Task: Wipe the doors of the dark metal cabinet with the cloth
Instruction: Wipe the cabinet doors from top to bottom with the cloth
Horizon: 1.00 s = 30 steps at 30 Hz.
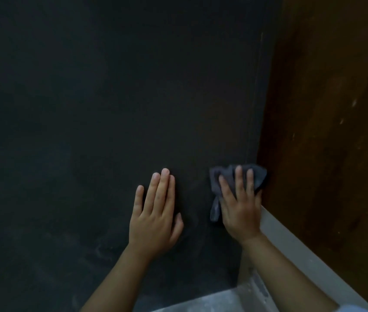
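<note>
The dark metal cabinet door (111, 109) fills most of the view, with faint smears low down. My right hand (240, 206) presses a crumpled grey cloth (259, 174) flat against the door's lower right part, fingers straight and spread, beside the door's right edge. A fold of the cloth hangs out to the left of the palm. My left hand (156, 215) rests flat on the door to the left of the cloth, fingers straight and together, holding nothing.
A brown wooden surface (327, 131) stands directly right of the cabinet, meeting it at a corner. A pale skirting strip (291, 242) runs along its base. A dusty grey floor (230, 300) shows at the bottom.
</note>
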Motion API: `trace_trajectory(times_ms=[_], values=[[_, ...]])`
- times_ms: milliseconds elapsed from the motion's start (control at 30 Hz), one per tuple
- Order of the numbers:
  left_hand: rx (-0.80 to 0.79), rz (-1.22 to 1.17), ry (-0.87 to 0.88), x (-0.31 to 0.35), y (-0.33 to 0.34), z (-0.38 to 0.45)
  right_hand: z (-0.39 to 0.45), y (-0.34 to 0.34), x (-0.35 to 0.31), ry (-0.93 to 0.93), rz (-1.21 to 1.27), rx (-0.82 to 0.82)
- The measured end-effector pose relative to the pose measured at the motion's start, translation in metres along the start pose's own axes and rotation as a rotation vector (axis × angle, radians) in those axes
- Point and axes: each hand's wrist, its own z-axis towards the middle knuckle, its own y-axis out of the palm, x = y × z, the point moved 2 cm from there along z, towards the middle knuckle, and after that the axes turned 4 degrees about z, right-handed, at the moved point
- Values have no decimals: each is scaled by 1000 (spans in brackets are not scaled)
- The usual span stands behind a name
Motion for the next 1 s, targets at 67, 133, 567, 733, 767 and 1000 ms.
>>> trace_trajectory(times_ms=[67,133,567,733,767,1000], values=[[2,7,-4,1,1,-6,32,-5,-5,63,19,81],[3,9,-10,1,2,-11,49,-4,-14,163,81,174],[-39,-33,5,-21,-1,-39,-49,39,-46,-483,-124,-36],[-44,-54,-2,-21,-4,-40,16,16,-42,44,-34,128],[-46,-58,0,-23,-4,-41,27,14,-44,167,27,157],[-56,-64,-19,-39,-10,-48,-19,39,-98,-112,3,22]])
